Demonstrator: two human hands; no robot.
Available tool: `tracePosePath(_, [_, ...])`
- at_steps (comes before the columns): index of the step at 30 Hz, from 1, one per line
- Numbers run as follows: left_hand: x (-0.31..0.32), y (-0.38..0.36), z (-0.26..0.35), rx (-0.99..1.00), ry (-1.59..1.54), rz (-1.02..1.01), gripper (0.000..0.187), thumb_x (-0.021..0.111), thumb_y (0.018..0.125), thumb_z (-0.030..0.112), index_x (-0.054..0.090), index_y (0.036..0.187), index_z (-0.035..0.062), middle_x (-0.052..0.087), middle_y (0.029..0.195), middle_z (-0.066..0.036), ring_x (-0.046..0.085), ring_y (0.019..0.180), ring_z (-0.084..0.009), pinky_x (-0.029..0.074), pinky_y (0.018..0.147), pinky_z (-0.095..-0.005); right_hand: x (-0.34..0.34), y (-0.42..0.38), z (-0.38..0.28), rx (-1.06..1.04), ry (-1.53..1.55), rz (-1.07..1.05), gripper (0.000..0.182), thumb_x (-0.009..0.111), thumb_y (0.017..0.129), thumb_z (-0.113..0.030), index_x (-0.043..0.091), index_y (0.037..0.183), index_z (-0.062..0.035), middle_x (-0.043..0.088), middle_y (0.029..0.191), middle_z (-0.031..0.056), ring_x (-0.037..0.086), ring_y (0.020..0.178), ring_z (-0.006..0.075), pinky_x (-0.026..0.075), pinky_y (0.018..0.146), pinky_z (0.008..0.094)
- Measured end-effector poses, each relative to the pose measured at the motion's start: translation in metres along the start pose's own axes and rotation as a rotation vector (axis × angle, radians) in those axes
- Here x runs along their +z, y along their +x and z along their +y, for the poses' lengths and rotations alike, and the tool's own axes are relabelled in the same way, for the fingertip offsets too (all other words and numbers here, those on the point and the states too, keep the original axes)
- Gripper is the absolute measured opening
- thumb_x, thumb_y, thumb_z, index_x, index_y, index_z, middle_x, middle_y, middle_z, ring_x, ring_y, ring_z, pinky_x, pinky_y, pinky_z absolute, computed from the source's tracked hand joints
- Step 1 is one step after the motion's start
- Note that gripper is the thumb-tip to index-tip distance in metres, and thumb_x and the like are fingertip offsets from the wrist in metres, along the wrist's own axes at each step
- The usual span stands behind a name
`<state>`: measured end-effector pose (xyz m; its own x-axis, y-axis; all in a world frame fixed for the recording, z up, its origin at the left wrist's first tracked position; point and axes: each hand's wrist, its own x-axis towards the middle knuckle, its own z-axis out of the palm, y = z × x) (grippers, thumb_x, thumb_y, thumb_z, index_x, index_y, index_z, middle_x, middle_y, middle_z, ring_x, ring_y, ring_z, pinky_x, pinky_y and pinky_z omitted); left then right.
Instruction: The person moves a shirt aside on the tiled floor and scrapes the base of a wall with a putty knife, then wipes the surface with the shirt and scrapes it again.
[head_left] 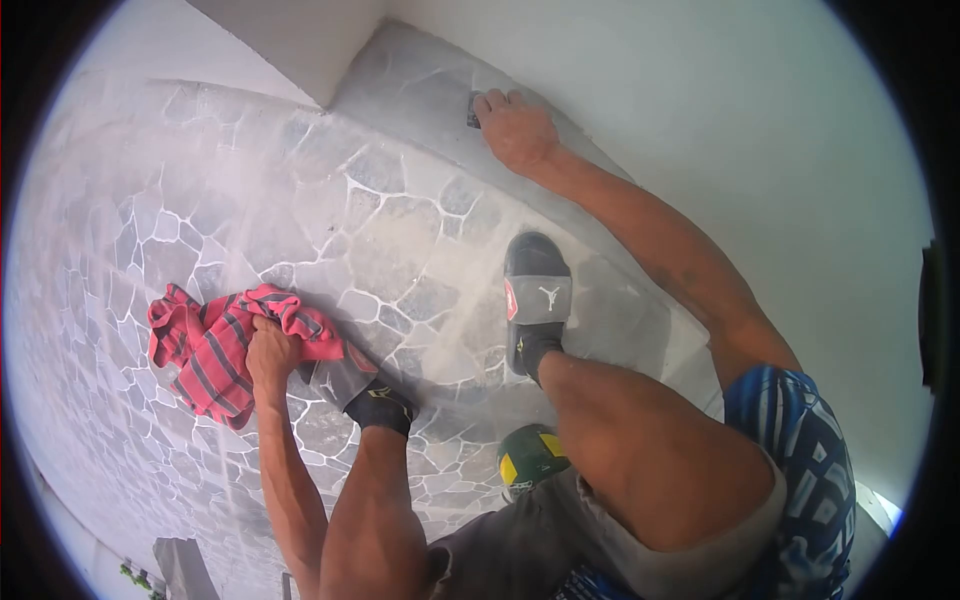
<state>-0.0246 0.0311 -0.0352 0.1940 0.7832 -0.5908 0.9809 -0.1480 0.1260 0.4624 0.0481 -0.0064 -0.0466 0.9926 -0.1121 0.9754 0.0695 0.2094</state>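
Note:
My left hand [272, 357] is closed on a crumpled pink-red cloth [222, 378] with dark stripes, which looks like a shirt. It hangs beside my left foot and overlaps the sandal [337, 382] there. My right hand [517, 130] reaches out over the smooth grey ledge [430, 100] along the wall, its fingers bent over a small dark block [474, 110]. The block lies against the ledge surface, and most of it is hidden under the fingers.
Irregular stone paving [390, 250] with white joints covers the floor. A white wall [760, 130] rises behind the ledge, and a wall corner [300, 50] juts out at the top. My right sandal [538, 290] stands near the ledge. Between my legs is a green-and-yellow round object [531, 456].

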Motion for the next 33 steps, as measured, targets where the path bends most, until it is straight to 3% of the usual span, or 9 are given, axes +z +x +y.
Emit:
tracePosePath(5, [-0.003,-0.002,0.004,-0.022,0.021,-0.01,0.053,0.051,0.09,0.041,0.042,0.102,-0.0098,0.064,0.09,-0.038,0.064,0.09,-0.051,0.051,0.08,-0.0548,0.006,0.014,0.008,0.061,-0.001,0.021,0.023,0.057,0.084,-0.007,0.058,0.107,-0.0024,0.062,0.102,0.0117,0.064,0.094,0.0269,0.058,0.071,0.0371])
tracePosePath(9, [-0.005,0.001,0.005,-0.026,0.023,-0.009,0.051,0.049,0.09,0.04,0.043,0.101,-0.0098,0.064,0.09,-0.038,0.064,0.09,-0.0517,0.051,0.08,-0.055,0.016,-0.036,-0.013,0.025,0.063,0.051,0.021,0.056,0.086,-0.01,0.059,0.106,-0.0025,0.063,0.102,0.0121,0.063,0.097,0.0291,0.057,0.071,0.0381])
tracePosePath(13, [0.005,0.004,-0.006,-0.011,0.02,-0.029,0.05,0.048,0.09,0.038,0.042,0.1,-0.0102,0.064,0.09,-0.038,0.064,0.09,-0.052,0.051,0.08,-0.055,0.015,-0.03,0.019,0.187,0.083,-0.021,0.024,0.057,0.085,-0.009,0.058,0.108,-0.0026,0.061,0.104,0.011,0.064,0.094,0.029,0.058,0.067,0.0414])
tracePosePath(17, [0.004,0.003,-0.002,-0.002,0.014,0.002,0.047,0.047,0.09,0.036,0.043,0.098,-0.0107,0.063,0.09,-0.039,0.064,0.091,-0.0521,0.051,0.08,-0.0548,0.016,-0.051,0.009,0.053,-0.012,-0.026,0.023,0.057,0.086,-0.011,0.06,0.108,-0.0025,0.063,0.104,0.0128,0.064,0.094,0.0294,0.057,0.071,0.0426])
tracePosePath(21, [0.015,0.008,-0.017,0.038,0.037,-0.019,0.05,0.046,0.091,0.038,0.043,0.098,-0.0111,0.063,0.092,-0.039,0.064,0.091,-0.0524,0.051,0.08,-0.0549,0.02,-0.055,0.022,0.15,0.016,-0.064,0.026,0.058,0.085,-0.012,0.058,0.11,-0.002,0.061,0.108,0.0129,0.064,0.095,0.0289,0.057,0.073,0.0425])
tracePosePath(22, [0.015,0.009,-0.015,0.038,0.046,-0.019,0.05,0.046,0.091,0.038,0.043,0.098,-0.0111,0.063,0.091,-0.039,0.064,0.09,-0.0525,0.051,0.08,-0.055,0.018,-0.066,0.011,0.038,-0.137,-0.022,0.022,0.057,0.086,-0.012,0.059,0.107,-0.0037,0.062,0.109,0.0115,0.064,0.096,0.0283,0.056,0.074,0.0414])
tracePosePath(25, [0.024,0.016,-0.029,0.11,0.117,0.004,0.05,0.045,0.091,0.038,0.043,0.099,-0.0113,0.063,0.091,-0.039,0.063,0.09,-0.053,0.051,0.081,-0.0555,0.01,-0.062,0.017,0.174,0.038,-0.076,0.022,0.057,0.086,-0.011,0.06,0.106,-0.004,0.062,0.109,0.0117,0.064,0.098,0.0279,0.056,0.074,0.0402])
tracePosePath(29, [0.015,0.012,-0.017,0.062,0.039,0.01,0.049,0.046,0.09,0.037,0.043,0.1,-0.011,0.063,0.09,-0.04,0.063,0.09,-0.0532,0.05,0.081,-0.0562,0.02,-0.081,0.012,0.043,-0.046,-0.112,0.023,0.056,0.087,-0.011,0.058,0.109,-0.0043,0.061,0.109,0.0094,0.063,0.1,0.0292,0.057,0.072,0.0389])
tracePosePath(33, [0.035,0.019,-0.043,0.136,0.09,0.018,0.048,0.046,0.09,0.035,0.043,0.099,-0.0114,0.063,0.088,-0.04,0.063,0.09,-0.0528,0.051,0.08,-0.0557,0.015,-0.078,0.037,0.275,0.089,-0.114,0.022,0.055,0.087,-0.007,0.059,0.108,-0.0046,0.061,0.11,0.0097,0.062,0.101,0.029,0.057,0.073,0.0414])
